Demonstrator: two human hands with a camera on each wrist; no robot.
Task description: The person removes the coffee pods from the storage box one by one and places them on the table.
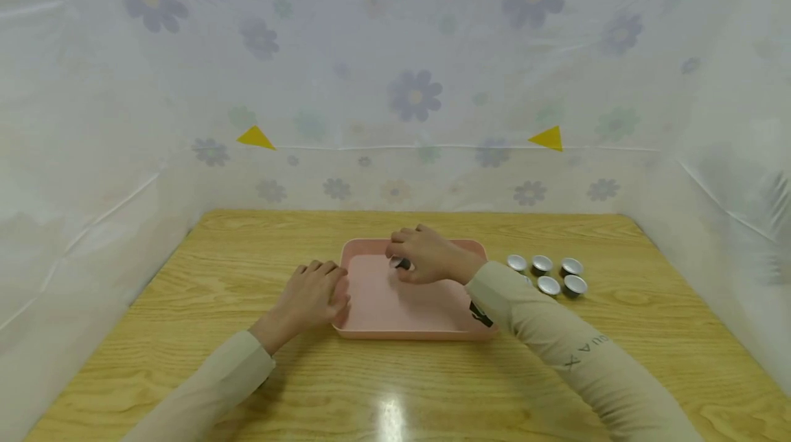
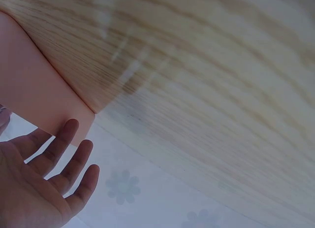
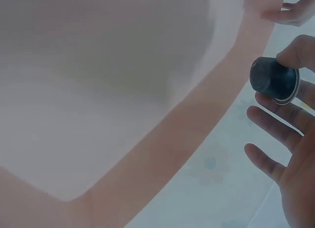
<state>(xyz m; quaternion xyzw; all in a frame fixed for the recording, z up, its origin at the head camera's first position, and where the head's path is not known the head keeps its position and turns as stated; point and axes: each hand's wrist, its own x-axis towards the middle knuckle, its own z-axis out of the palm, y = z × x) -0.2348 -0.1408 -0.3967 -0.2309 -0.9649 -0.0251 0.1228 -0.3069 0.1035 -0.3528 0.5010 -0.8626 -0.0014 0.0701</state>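
In the head view, my right hand (image 1: 426,254) hovers over the pink tray (image 1: 383,298), pinching a coffee capsule (image 1: 400,262) between thumb and fingers. The right wrist view shows the capsule (image 3: 268,78) tipped on its side, with a dark body and a pale rim; the other fingers spread loosely below it. At the tray's left end, my left hand (image 1: 312,294) rests against the rim. Its fingers (image 2: 74,127) look relaxed in the left wrist view, one lying against the tray's outer wall (image 2: 49,100) and another partly hidden behind it.
Several more coffee capsules (image 1: 548,285) with silver lids stand in two rows on the wooden table (image 1: 618,332), right of the tray; the right sleeve (image 1: 513,298) partly covers one. Flowered white sheeting (image 1: 346,174) encloses the table's back and sides. Two yellow triangles (image 1: 256,138) mark the back sheet.
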